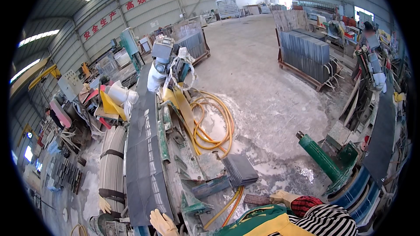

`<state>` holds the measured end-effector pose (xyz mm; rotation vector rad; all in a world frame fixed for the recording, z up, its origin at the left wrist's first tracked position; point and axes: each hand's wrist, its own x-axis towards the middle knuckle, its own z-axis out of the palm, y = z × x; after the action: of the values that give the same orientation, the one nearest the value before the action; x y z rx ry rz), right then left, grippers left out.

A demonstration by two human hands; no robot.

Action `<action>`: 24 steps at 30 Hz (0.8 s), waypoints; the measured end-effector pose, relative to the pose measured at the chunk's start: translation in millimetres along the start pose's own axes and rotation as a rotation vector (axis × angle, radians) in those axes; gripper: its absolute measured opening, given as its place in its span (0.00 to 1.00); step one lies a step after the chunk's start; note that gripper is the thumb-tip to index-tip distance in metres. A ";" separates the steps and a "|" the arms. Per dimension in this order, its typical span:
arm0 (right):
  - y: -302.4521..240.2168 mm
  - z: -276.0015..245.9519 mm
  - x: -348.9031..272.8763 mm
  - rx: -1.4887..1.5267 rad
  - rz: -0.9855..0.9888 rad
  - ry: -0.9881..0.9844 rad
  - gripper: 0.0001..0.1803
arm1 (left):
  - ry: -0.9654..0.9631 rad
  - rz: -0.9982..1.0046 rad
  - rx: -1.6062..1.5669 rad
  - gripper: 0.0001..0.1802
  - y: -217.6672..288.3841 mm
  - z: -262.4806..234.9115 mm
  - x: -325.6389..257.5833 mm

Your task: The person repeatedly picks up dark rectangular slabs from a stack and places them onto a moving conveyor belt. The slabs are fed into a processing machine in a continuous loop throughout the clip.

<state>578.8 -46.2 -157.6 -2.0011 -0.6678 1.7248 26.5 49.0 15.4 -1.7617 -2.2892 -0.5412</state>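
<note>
A dark grey belt point(146, 166), long, flat and lightly creased, bears a row of pale glints along its middle. A short, dark reddish-brown block point(257, 199) has a rough, dull face. A stack of slabs point(240, 169), thin, dark grey and rectangular, rests tilted at the corner of the machine frame point(205, 159), which is worn and pale with green patches.

The left hand point(163, 223), in a cream glove, is at the belt's near end, over its right edge. The block lies just beyond the fingertips of the right hand point(283, 197), to their left, below the slabs and right of the yellow and orange hoses point(227, 207). The slabs are apart from both hands.

The left hand is open, its fingers stretched out and partly spread, with nothing in its grasp; whether it touches the belt cannot be told. The right hand, also gloved, reaches leftward from a red checked cuff point(305, 205). Its fingers are too small and partly hidden to tell whether they close on the block or merely meet its end.
</note>
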 end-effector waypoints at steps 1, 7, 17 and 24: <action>0.3 0.2 0.0 -0.006 -0.003 -0.001 0.20 | -0.004 -0.002 0.004 0.23 0.3 -1.1 -0.6; -3.0 -0.4 -0.2 -0.040 0.003 -0.008 0.20 | -0.003 -0.027 0.002 0.23 1.9 -2.8 -4.7; 0.0 -0.4 5.3 -0.025 0.009 -0.027 0.21 | 0.061 0.136 0.098 0.21 4.6 -22.8 -4.7; 20.0 1.2 27.4 -0.027 -0.038 -0.020 0.18 | 0.078 0.138 0.112 0.22 -2.2 -19.8 -11.5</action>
<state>582.6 -45.8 -191.3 -1.9788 -0.7352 1.7252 26.3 30.2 28.8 -1.7951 -2.0841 -0.4393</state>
